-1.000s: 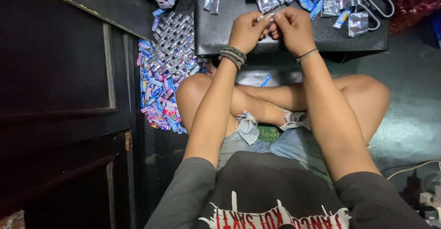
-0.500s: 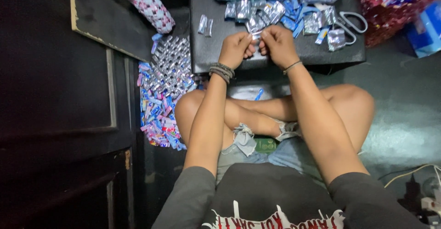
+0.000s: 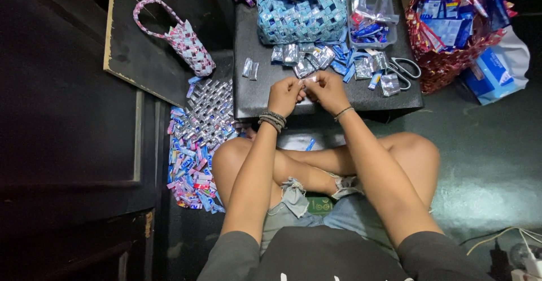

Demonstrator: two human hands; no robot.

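My left hand (image 3: 285, 95) and my right hand (image 3: 326, 91) meet over the front of a low black table (image 3: 265, 92). Together they pinch a small silvery folded wrapper piece (image 3: 307, 82) between the fingertips. Just beyond my hands lie several more folded silver and blue wrapper pieces (image 3: 316, 58). A woven blue and white wrapper basket (image 3: 302, 10) stands at the far side of the table. Scissors (image 3: 405, 69) lie to the right of the pieces.
A woven mat of folded wrappers (image 3: 197, 140) lies on the floor at my left. A small pink woven bag (image 3: 189, 44) rests on a dark board. A clear tub of wrappers (image 3: 372, 18), a red bag of packets (image 3: 451, 24) and cables (image 3: 508, 241) are to the right.
The view has tilted so the table's far side, the blue basket and the red bag now show. My hands stay together on the small wrapper piece, working it with the fingertips.
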